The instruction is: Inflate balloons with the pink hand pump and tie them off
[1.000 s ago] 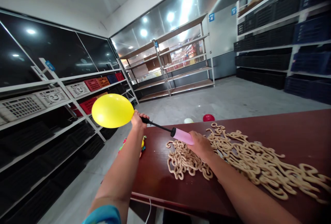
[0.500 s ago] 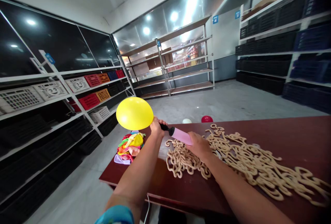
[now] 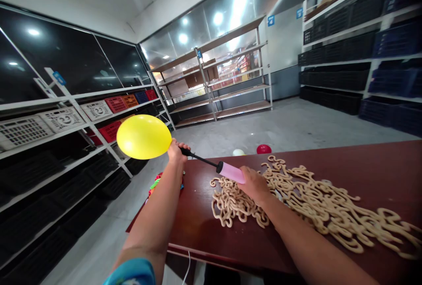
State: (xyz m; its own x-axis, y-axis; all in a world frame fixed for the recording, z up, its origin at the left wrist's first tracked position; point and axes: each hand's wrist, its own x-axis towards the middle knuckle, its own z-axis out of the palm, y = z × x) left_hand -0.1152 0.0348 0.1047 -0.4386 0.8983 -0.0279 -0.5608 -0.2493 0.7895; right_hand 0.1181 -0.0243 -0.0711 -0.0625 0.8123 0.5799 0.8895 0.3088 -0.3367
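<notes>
A blown-up yellow balloon (image 3: 144, 137) sticks out to the left of my left hand (image 3: 177, 151). My left fingers are closed around its neck and the black end of a balloon pump (image 3: 231, 172). Between my hands the pump's thin black rod is drawn out. My right hand (image 3: 254, 185) grips the pink barrel just above the table. Under my left forearm lies a heap of uninflated balloons (image 3: 154, 183) in several colours, mostly covered by the arm. Beige curly strands (image 3: 240, 203), their kind unclear, lie in a pile below and beyond my right hand.
The dark red table (image 3: 198, 214) carries the strands far to the right. Beyond its far edge, a white balloon (image 3: 238, 152) and a red balloon (image 3: 263, 149) show. Shelves with crates (image 3: 62, 119) line the left side; a bare metal rack (image 3: 237, 108) stands at the back.
My left hand has moved left with the yellow balloon, pulling the pump's rod out of the barrel. My right hand stays nearly in place. My left forearm now covers more of the balloon heap.
</notes>
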